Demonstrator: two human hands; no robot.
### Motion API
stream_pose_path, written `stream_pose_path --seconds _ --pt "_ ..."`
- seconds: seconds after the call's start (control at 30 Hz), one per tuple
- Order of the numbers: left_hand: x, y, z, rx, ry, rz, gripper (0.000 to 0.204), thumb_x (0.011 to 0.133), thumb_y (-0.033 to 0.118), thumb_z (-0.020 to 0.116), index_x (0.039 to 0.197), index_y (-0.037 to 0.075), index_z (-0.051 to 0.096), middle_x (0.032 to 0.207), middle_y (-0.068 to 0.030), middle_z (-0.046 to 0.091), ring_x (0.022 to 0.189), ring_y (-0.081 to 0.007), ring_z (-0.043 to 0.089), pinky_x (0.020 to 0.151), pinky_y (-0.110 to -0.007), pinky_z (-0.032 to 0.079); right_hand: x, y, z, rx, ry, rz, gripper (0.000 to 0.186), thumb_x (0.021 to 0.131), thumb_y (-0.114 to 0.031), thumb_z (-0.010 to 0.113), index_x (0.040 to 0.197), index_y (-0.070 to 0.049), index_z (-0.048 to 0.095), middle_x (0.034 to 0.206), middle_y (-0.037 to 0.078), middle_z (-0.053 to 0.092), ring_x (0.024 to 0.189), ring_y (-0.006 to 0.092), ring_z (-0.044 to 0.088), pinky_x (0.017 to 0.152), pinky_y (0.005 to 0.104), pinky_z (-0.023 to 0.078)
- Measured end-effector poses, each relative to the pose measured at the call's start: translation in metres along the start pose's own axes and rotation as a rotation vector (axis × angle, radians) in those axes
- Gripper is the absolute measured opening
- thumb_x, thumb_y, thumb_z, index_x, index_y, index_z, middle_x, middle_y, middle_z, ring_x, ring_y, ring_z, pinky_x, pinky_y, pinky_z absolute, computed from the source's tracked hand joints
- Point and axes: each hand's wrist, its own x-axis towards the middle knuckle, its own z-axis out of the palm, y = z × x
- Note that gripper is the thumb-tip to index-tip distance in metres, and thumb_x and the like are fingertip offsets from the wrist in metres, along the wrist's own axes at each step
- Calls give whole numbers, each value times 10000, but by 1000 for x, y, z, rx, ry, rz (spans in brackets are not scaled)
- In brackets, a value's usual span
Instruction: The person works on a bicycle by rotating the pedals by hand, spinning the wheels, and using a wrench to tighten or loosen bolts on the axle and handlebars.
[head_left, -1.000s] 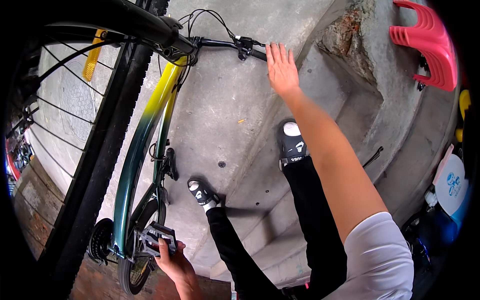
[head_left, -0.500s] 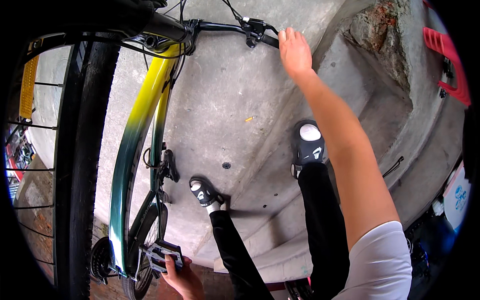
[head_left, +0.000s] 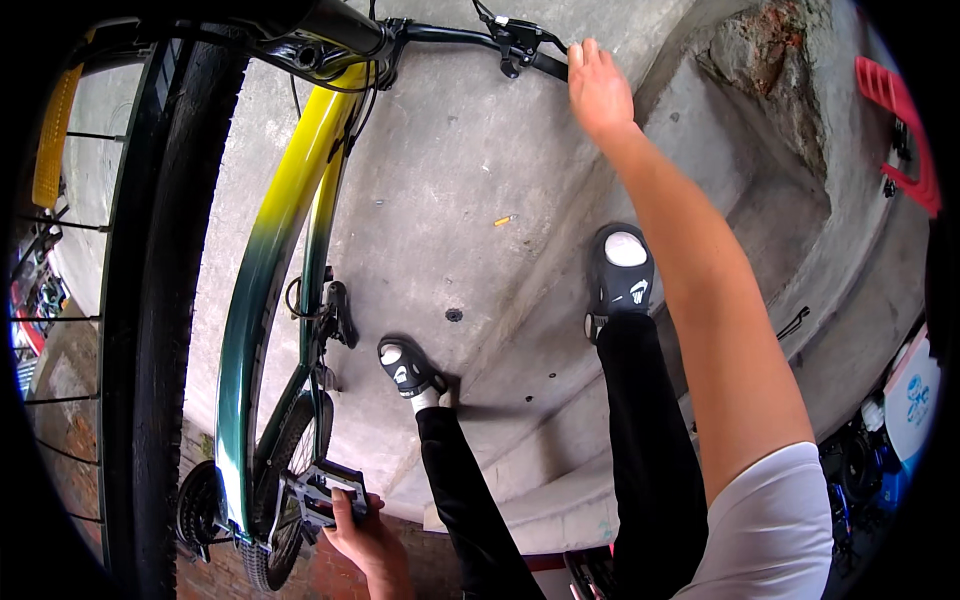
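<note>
A bicycle with a yellow-to-dark-green frame (head_left: 300,150) fills the left side. My right hand (head_left: 602,95) is closed round the end of the black handlebar grip (head_left: 551,67), beside the brake lever (head_left: 518,38). Lower down, my left hand (head_left: 365,540) grips a grey and black platform pedal (head_left: 318,490), thumb on its near side; the other fingers are partly hidden behind it. Next to the pedal are the chainring (head_left: 200,505) and a knobbly wheel (head_left: 270,560). A large spoked wheel with a black tyre (head_left: 180,300) stands close at the left.
My feet, in dark slides (head_left: 408,368), stand on stepped grey concrete (head_left: 450,200). Broken rock (head_left: 770,70) and a red plastic piece (head_left: 905,130) are at the upper right. A white board (head_left: 910,385) and dark clutter lie at the right edge; brick paving (head_left: 220,575) shows below.
The whole view has shifted slightly, with the ground and feet appearing a little higher. Both hands keep their holds on the grip and the pedal.
</note>
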Motion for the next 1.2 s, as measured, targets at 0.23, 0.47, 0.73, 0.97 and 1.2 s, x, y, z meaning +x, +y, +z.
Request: stream_pose_path --seconds 0.23,0.47,0.73,0.97,1.2 --pt "34 -36 1 17 -28 15 242 931 195 675 998 37 503 821 -70 564 600 -157 555 560 -286 492 -99 -46 -93 311 164 -115 656 778 -100 713 1383 -110 460 1435 187 389 1288 412 424 1081 493 364" --pt "111 -127 -112 359 177 135 414 908 233 714 1139 -67 546 907 -143 664 570 -185 631 405 -282 485 -242 -38 -205 500 -36 171 494 816 -105 704 1280 -69 539 1369 204 446 1226 393 494 1033 477 401" --pt "126 -133 -116 440 87 172 437 893 266 741 1091 -89 582 916 -159 674 631 -194 641 490 -315 546 -342 -2 -250 389 15 549 411 844 -114 667 1236 -42 566 1307 209 489 1205 406 503 1015 469 422" --pt "132 -131 -134 623 0 176 548 880 400 727 1020 -117 609 841 -194 694 469 -225 621 344 -304 501 -413 12 -276 350 -123 609 398 819 -127 698 1194 -56 584 1240 170 530 1143 381 524 970 469 443" --pt "105 -117 -159 849 -409 53 502 907 435 694 1045 -29 558 737 -109 629 524 -177 620 402 -289 464 -518 48 -257 374 -271 874 208 856 -172 654 1033 -65 670 986 151 665 956 339 641 862 442 497"
